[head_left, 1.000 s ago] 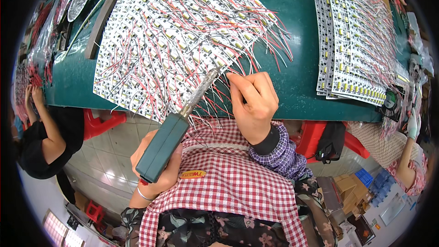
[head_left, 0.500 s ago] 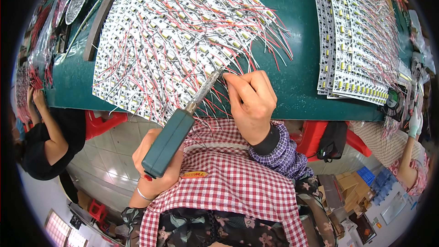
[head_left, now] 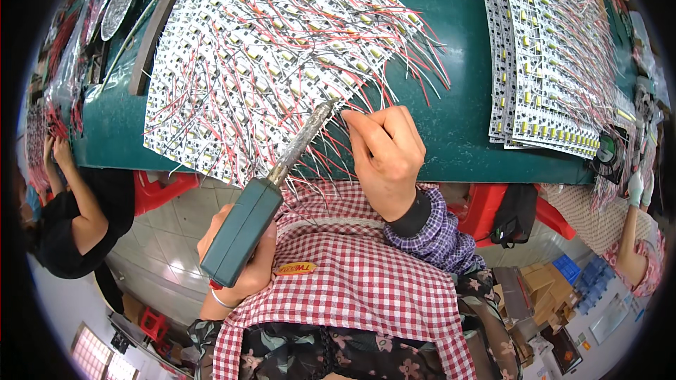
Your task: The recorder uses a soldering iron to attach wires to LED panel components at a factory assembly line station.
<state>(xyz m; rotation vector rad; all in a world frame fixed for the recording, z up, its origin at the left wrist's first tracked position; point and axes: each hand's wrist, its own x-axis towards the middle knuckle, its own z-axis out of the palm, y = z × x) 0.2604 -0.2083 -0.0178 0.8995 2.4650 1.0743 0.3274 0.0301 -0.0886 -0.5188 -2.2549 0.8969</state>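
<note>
My left hand (head_left: 243, 257) is wrapped round the blocky dark green handle of a soldering iron (head_left: 243, 229). Its worn metal barrel slants up and right, and the tip lies over the near right edge of a sheet of white circuit boards (head_left: 211, 63). Just right of that tip, my right hand (head_left: 386, 148) is closed in a pinch, thumb against forefinger. What the pinch holds is too small to make out; thin wires run close by the fingertips. Red, white and black wires (head_left: 415, 56) stick out all over the boards, which carry rows of small yellow parts.
More wired board sheets (head_left: 549, 84) are stacked at the right on the green table (head_left: 451, 127). A dark bar (head_left: 156, 35) lies along the left side of the boards, with a metal dish (head_left: 118, 8) beyond it. Co-workers sit at both sides; red stools (head_left: 165, 190) stand below the table edge.
The soldering iron and my left hand have drawn slightly down and to the left, the tip shifting a little left of the right fingertips. My right hand has hardly moved.
</note>
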